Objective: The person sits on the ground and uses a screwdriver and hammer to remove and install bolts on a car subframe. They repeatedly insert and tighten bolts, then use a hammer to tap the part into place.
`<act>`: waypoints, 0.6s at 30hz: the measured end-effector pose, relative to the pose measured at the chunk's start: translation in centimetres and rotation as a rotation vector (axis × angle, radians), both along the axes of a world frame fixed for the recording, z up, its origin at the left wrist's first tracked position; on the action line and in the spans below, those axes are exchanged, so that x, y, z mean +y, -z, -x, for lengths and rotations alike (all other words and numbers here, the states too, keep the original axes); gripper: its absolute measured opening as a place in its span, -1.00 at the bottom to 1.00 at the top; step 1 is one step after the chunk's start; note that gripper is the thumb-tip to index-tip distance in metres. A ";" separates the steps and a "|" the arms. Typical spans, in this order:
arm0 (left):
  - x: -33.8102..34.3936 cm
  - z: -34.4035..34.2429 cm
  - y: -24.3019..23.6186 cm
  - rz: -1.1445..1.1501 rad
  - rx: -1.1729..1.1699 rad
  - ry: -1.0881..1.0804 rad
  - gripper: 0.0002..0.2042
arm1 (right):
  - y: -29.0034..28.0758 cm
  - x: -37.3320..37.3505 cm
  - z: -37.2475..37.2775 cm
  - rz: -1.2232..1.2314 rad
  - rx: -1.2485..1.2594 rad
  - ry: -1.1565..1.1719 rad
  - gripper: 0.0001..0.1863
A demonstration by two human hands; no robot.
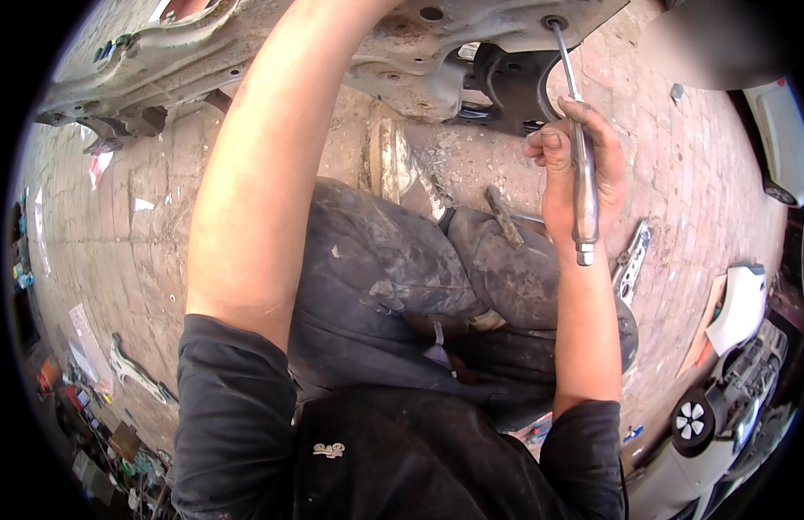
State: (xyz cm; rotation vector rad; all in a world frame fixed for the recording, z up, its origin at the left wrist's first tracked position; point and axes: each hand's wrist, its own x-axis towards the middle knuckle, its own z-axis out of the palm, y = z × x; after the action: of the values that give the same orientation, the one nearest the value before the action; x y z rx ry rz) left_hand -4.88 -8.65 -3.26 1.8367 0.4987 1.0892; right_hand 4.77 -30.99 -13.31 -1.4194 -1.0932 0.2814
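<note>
My right hand (606, 173) is wrapped round the handle of a long screwdriver (584, 195). Its metal shank slants up and away from me, and the tip meets a round hole near the right end of a worn grey metal car body part (402, 74). The handle's butt, with a hex end, points back toward me. My left forearm (259, 165) reaches up across this metal part, but the hand itself lies beyond the top edge of the picture. Below the part's right side sits a dark curved metal piece (515, 82).
A rusty hammer (503, 217) lies by my bent knees. Beyond my right forearm is a metal tool or bracket (629, 264); a metal arm (138, 373) rests on the paving at left. Car parts and a wheel (692, 419) stand at lower right, a white car (779, 139) farther up.
</note>
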 end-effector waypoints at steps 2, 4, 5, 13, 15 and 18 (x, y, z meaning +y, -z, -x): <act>-0.9 0.5 -0.2 0.032 -0.051 0.034 -0.46 | -0.9 0.3 0.8 0.038 0.203 -0.077 -0.69; -0.6 -0.1 0.1 0.051 -0.084 0.028 -0.46 | -0.5 1.1 1.0 0.009 0.303 -0.184 -0.67; -0.2 -0.4 0.3 0.049 -0.068 0.017 -0.46 | -0.2 1.8 1.0 -0.003 0.332 -0.227 -0.65; 1.0 -0.3 1.3 -0.005 -0.100 0.068 -0.46 | -1.6 1.4 -0.3 -0.115 0.833 -0.601 -0.35; 1.0 -0.5 1.1 0.013 -0.050 0.027 -0.45 | -1.9 0.9 -0.8 -0.259 1.163 -0.698 -0.34; 0.6 -0.5 0.6 0.032 0.062 -0.049 -0.43 | -3.8 0.3 -0.5 -0.274 1.429 -0.658 -0.44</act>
State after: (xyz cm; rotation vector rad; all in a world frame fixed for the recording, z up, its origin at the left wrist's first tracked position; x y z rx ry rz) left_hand -4.41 -8.01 -3.85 1.8436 0.5973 1.0539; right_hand 5.27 -30.70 -9.49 -0.2949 -0.2884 1.3079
